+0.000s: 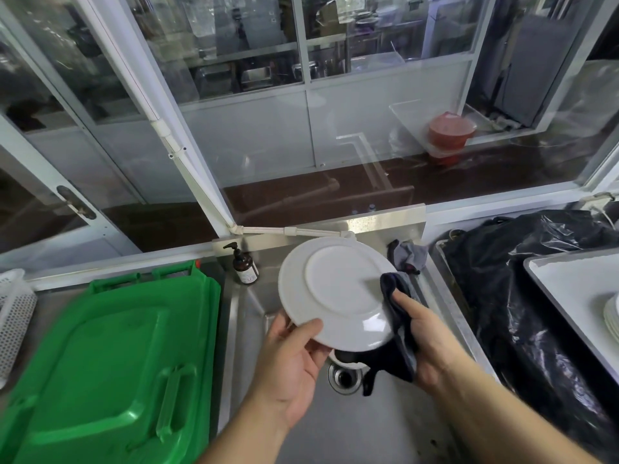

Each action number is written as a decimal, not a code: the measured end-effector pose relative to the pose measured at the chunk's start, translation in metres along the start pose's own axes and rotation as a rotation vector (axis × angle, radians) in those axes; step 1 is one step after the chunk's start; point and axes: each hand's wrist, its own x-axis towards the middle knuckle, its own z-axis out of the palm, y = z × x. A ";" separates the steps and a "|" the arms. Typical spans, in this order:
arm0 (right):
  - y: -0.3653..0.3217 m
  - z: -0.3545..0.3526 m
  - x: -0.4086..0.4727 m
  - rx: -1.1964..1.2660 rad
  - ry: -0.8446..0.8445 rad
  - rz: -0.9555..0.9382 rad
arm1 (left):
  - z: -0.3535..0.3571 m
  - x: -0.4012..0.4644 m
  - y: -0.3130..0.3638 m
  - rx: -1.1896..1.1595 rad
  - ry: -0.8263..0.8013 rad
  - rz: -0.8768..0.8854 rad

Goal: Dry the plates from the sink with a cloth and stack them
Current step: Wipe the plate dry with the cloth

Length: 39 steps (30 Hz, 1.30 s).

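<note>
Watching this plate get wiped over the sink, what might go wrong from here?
The white plate is held tilted over the steel sink by the left hand at its near edge only; if wet, it might slip from that grip and chip. The dark cloth in the right hand hangs down toward the drain and may pick up water. The stacked plates sit far right, so the carry crosses the black plastic bag.

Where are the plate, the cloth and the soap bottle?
plate (338, 289), head view, middle of its underside.
cloth (398, 333), head view, fold beside the plate's rim.
soap bottle (245, 267), head view, brown body.
</note>
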 end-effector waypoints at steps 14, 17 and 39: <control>-0.037 0.004 -0.006 -0.204 -0.057 -0.050 | -0.011 0.006 0.046 0.066 -0.131 -0.092; -0.014 0.003 0.000 -0.141 -0.008 0.007 | 0.002 -0.001 0.020 0.006 -0.055 -0.033; -0.015 0.006 -0.003 -0.132 0.032 -0.044 | -0.001 -0.006 0.026 -0.011 -0.068 -0.051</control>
